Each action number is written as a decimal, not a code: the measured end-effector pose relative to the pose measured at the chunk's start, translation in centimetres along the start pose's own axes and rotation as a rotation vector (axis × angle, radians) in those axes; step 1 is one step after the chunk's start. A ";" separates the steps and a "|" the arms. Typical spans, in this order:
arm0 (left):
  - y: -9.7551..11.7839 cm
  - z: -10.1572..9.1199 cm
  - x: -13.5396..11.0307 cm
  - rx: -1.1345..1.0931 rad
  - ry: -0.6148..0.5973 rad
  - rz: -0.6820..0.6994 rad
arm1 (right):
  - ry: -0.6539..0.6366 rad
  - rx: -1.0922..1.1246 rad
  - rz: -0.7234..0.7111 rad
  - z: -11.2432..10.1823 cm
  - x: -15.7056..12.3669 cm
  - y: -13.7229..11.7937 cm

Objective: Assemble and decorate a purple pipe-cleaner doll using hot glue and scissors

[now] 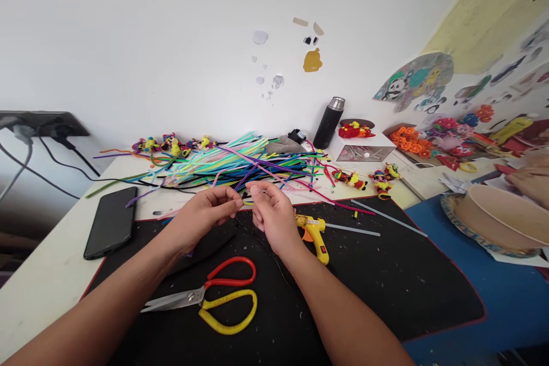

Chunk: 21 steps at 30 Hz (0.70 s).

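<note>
My left hand [206,213] and my right hand [272,214] meet above the black mat [386,274], fingertips pinched together on a small dark piece with a bit of yellow, too small to name. Just beyond them lies a big heap of coloured pipe cleaners [240,163]. A yellow glue gun [315,234] lies right of my right wrist. Scissors with one red and one yellow handle [214,297] lie on the mat between my forearms.
A black phone [111,221] lies at the left. Small pipe-cleaner figures [171,146] line the back edge, with more at the right [381,180]. A dark flask [328,122] stands by the wall. Another person's hand [529,180] rests near paper plates [493,220]. Glue sticks [388,217] lie on the mat.
</note>
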<state>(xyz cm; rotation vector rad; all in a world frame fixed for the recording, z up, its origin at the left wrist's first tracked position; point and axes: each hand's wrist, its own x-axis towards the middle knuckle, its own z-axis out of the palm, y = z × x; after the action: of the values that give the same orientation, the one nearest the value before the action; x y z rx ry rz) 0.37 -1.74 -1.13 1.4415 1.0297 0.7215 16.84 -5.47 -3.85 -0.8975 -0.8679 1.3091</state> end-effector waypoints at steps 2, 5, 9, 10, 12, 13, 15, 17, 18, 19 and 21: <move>0.0 -0.1 0.0 -0.009 0.008 -0.004 | 0.025 0.008 -0.019 -0.1 0.1 -0.2; 0.0 -0.4 0.1 -0.068 0.049 0.008 | 0.076 0.027 -0.028 -0.4 0.3 -0.3; 0.3 -1.3 0.4 -0.214 0.170 0.071 | 0.134 0.069 -0.038 -0.7 0.5 -0.2; 0.4 -1.5 0.5 -0.252 0.197 0.092 | 0.135 0.076 -0.039 -0.8 0.5 -0.2; 0.5 -2.0 0.6 -0.319 0.238 0.126 | 0.123 0.082 -0.041 -0.8 0.5 -0.3; 0.6 -2.2 0.6 -0.345 0.251 0.136 | 0.114 0.083 -0.042 -0.8 0.5 -0.3; 0.7 -2.6 0.7 -0.383 0.268 0.140 | 0.102 0.084 -0.047 -0.8 0.5 -0.3; 0.8 -2.9 0.7 -0.405 0.285 0.138 | 0.101 0.088 -0.050 -0.8 0.4 -0.4; 0.8 -3.1 0.7 -0.412 0.294 0.142 | 0.103 0.092 -0.050 -0.8 0.5 -0.4; 0.9 -3.3 0.8 -0.418 0.307 0.152 | 0.106 0.097 -0.050 -0.9 0.5 -0.4; 1.2 -4.0 0.8 -0.433 0.346 0.190 | 0.105 0.104 -0.048 -1.0 0.5 -0.6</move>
<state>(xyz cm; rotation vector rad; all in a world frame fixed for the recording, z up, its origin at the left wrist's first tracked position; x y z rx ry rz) -2.58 0.81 0.52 1.0640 0.9255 1.2814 17.97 -5.05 -3.73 -0.8506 -0.7288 1.2432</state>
